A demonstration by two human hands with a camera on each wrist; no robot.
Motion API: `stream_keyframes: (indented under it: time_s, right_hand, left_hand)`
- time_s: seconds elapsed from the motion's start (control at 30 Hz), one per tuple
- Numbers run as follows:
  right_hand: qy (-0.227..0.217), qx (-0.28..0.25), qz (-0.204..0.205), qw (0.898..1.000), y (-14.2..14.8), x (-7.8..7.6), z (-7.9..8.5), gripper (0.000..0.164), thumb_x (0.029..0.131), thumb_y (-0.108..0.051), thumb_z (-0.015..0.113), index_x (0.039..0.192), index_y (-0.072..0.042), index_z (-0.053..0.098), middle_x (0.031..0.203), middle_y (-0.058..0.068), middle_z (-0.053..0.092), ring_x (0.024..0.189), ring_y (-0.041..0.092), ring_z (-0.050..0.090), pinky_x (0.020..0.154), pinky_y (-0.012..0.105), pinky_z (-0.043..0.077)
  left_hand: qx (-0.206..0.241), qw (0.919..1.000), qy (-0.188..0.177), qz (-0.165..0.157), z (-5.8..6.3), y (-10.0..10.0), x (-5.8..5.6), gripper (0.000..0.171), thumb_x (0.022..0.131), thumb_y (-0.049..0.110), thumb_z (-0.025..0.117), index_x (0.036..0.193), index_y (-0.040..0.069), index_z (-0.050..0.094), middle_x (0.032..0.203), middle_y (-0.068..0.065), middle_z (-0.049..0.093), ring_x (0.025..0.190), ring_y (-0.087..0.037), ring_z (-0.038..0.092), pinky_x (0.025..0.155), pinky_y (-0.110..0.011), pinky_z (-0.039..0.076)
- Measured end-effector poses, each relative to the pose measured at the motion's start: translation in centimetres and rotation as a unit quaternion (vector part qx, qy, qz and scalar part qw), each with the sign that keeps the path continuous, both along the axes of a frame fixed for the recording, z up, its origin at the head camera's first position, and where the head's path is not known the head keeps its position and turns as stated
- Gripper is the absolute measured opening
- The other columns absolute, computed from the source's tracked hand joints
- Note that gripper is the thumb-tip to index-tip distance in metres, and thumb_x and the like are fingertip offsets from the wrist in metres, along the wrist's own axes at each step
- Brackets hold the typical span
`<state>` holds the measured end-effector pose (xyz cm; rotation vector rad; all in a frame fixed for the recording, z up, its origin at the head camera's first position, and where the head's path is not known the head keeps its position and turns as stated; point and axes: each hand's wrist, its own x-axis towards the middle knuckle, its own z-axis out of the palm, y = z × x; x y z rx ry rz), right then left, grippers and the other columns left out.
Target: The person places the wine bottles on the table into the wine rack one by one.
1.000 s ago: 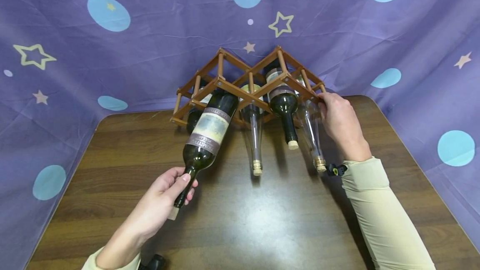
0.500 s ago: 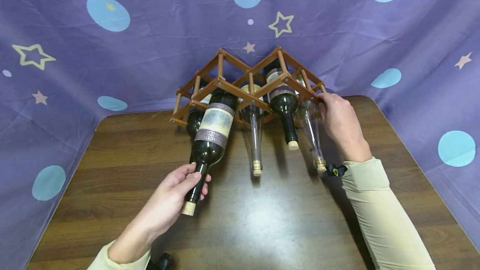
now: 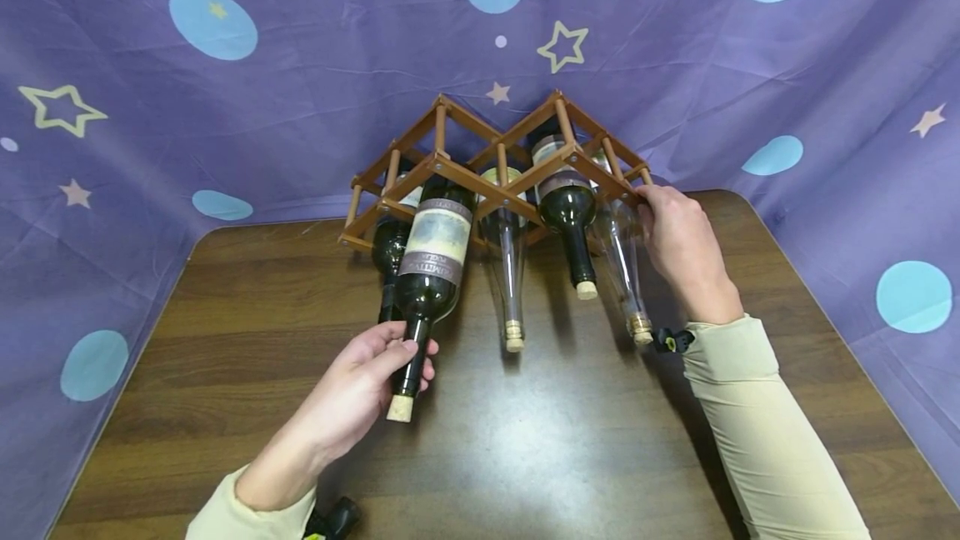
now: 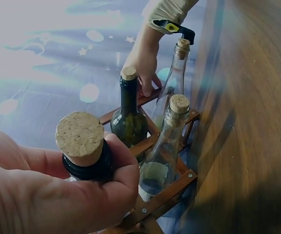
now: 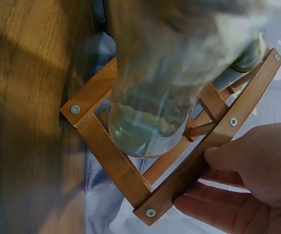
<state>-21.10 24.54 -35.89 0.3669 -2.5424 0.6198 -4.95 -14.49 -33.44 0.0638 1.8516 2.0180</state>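
Observation:
My left hand (image 3: 367,382) grips the neck of a dark green wine bottle (image 3: 433,244) with a cream and purple label. Its cork (image 4: 80,134) points toward me, and its base end lies inside the upper left opening of a folding wooden wine rack (image 3: 468,177). At the rack's right end, my right hand (image 3: 681,244) pinches a slat (image 5: 194,168) between thumb and fingers. Beside that hand lies a clear corked bottle (image 3: 619,252) in the rack. Another clear bottle (image 3: 512,273) sits in the middle, and a dark green bottle (image 3: 570,219) rests between those two, higher up.
A further dark bottle (image 3: 388,244) lies in the rack's lower left, partly behind the held one. The rack stands at the back of a brown wooden table (image 3: 570,457), close to a purple curtain (image 3: 322,90) with stars and dots.
My left hand has swung the held bottle's neck to the right and slightly away from me, so the bottle lies straighter in line with its opening. My right hand has stayed put.

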Motion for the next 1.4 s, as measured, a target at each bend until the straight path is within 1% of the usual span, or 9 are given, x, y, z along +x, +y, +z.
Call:
stream_keyframes:
  time_s: [0.17,0.33,0.47,0.63,0.8,1.07,1.27,1.4]
  right_hand:
    - [-0.002,0.001,0.001,1.000,-0.1,0.1,0.0,0.023,0.097,0.002,0.056,0.116,0.002,0.066,0.107,0.021,0.067,0.097,0.042,0.063,0.083,0.054,0.050]
    - [0.002,0.002,0.001,1.000,-0.1,0.1,0.0,0.023,0.096,0.002,0.056,0.117,0.003,0.066,0.108,0.022,0.067,0.097,0.043,0.063,0.083,0.055,0.050]
    - [0.006,-0.001,0.002,1.000,-0.1,0.0,0.1,0.024,0.095,0.003,0.056,0.117,0.003,0.066,0.109,0.023,0.067,0.098,0.044,0.063,0.083,0.055,0.050]
    - [0.007,-0.006,0.002,1.000,-0.2,-0.2,0.2,0.024,0.095,0.003,0.056,0.117,0.003,0.067,0.112,0.022,0.067,0.102,0.043,0.063,0.086,0.054,0.049]
    - [0.002,-0.005,-0.001,1.000,-0.3,-0.1,0.2,0.024,0.096,0.002,0.055,0.117,0.002,0.067,0.112,0.021,0.067,0.102,0.043,0.063,0.086,0.054,0.049]
    - [-0.007,-0.001,-0.008,1.000,-0.3,-0.1,0.1,0.024,0.098,-0.001,0.055,0.118,0.001,0.067,0.110,0.021,0.067,0.098,0.043,0.063,0.083,0.056,0.050]
    - [-0.006,-0.001,-0.009,1.000,-0.3,-0.1,0.1,0.025,0.098,-0.001,0.055,0.119,0.001,0.067,0.113,0.021,0.067,0.101,0.044,0.063,0.084,0.055,0.050]
    - [-0.007,-0.002,-0.009,1.000,-0.4,-0.1,0.2,0.024,0.098,-0.001,0.055,0.119,0.001,0.067,0.112,0.021,0.067,0.100,0.044,0.063,0.084,0.056,0.050]
  left_hand:
    - [0.003,1.0000,0.002,-0.004,-0.1,0.4,-0.1,0.034,0.103,0.005,0.042,0.131,-0.014,0.038,0.114,-0.019,0.056,0.090,-0.021,0.061,0.085,-0.040,0.054]
    - [0.005,0.9999,0.001,-0.009,-0.1,1.0,-0.4,0.036,0.103,0.006,0.044,0.132,-0.014,0.037,0.116,-0.021,0.057,0.093,-0.025,0.062,0.087,-0.042,0.053]
    - [0.012,0.9999,0.003,-0.010,-0.1,1.2,-0.6,0.037,0.103,0.005,0.044,0.132,-0.015,0.035,0.118,-0.022,0.056,0.095,-0.025,0.063,0.088,-0.041,0.053]
    - [0.021,0.9996,0.014,-0.012,-0.2,1.5,-0.9,0.035,0.103,0.004,0.043,0.132,-0.015,0.037,0.119,-0.022,0.056,0.097,-0.025,0.063,0.090,-0.041,0.053]
    - [0.032,0.9994,0.010,-0.010,-0.2,1.7,-1.0,0.037,0.102,0.002,0.043,0.135,-0.014,0.037,0.121,-0.023,0.055,0.098,-0.026,0.063,0.091,-0.043,0.052]
    - [0.036,0.9993,0.006,-0.004,-0.1,2.2,-1.4,0.038,0.101,0.001,0.044,0.135,-0.013,0.037,0.124,-0.025,0.054,0.098,-0.026,0.063,0.092,-0.042,0.052]
    - [0.045,0.9990,0.008,0.001,-0.1,2.5,-1.8,0.038,0.101,0.000,0.044,0.136,-0.013,0.037,0.124,-0.025,0.054,0.098,-0.026,0.063,0.091,-0.042,0.052]
    - [0.053,0.9986,0.003,0.007,0.0,2.6,-2.3,0.037,0.101,0.000,0.042,0.135,-0.013,0.037,0.123,-0.024,0.054,0.097,-0.025,0.063,0.090,-0.041,0.053]
